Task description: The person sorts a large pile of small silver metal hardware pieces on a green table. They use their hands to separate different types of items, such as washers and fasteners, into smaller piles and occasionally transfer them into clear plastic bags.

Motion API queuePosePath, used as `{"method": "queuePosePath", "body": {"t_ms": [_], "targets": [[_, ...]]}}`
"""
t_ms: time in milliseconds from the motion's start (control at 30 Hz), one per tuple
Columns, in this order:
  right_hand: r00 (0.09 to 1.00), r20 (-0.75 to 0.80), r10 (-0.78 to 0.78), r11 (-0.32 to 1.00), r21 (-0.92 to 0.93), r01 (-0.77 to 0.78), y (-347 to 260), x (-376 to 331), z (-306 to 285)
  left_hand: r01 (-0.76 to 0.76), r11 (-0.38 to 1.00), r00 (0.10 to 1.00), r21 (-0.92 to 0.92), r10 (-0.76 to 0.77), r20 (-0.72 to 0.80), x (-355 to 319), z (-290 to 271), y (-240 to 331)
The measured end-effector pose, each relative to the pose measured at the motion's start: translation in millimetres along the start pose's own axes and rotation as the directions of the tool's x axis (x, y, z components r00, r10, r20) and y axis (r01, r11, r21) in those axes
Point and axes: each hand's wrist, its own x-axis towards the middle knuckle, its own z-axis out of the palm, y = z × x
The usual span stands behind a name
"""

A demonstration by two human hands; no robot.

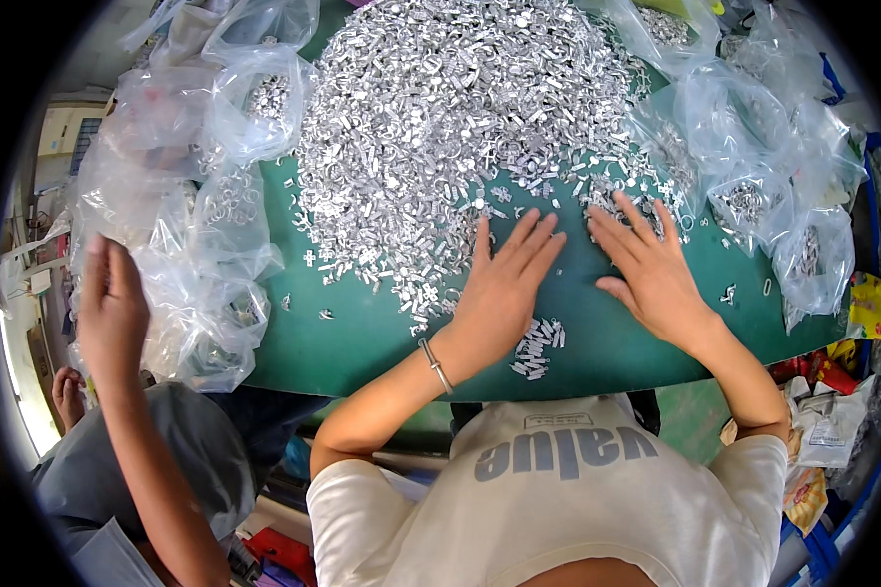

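A large heap of small silvery metal pieces (431,108) covers the far middle of the green table. My left hand (504,284) lies over the table at the heap's near edge, palm down with fingers stretched out. To its right, my right hand (651,274) is spread flat, its fingertips touching loose pieces beside the heap. Neither hand grips anything. Close to my left wrist, near the table's front edge, sits a small group of oblong metal pieces (538,349). A metal bangle (435,367) circles my left wrist.
Clear plastic bags (166,235) with metal parts crowd the table's left side. More such bags (744,147) stand on the right. At the left, another person's arm (117,333) reaches up beside the bags. A yellow packet (868,305) is at the right edge.
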Motion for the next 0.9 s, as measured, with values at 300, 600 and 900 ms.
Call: {"method": "queuePosePath", "body": {"t_ms": [300, 600, 900], "targets": [[0.995, -0.096, -0.003, 1.0, -0.008, 0.002, -10, 4, -2, 0.061, 0.986, 0.998, 0.155, -0.06, -0.011, -5, 4, 8], [1.0, -0.02, -0.023, 0.999, 0.028, 0.024, -21, -10, 5, 0.131, 0.958, 0.991, 0.254, -0.135, -0.003, -11, 8, 5], [0.998, 0.041, -0.048, 0.996, 0.074, 0.044, -18, -14, 4, 0.183, 0.962, 0.983, 0.203, -0.174, -0.058, -20, 3, 6]]}}
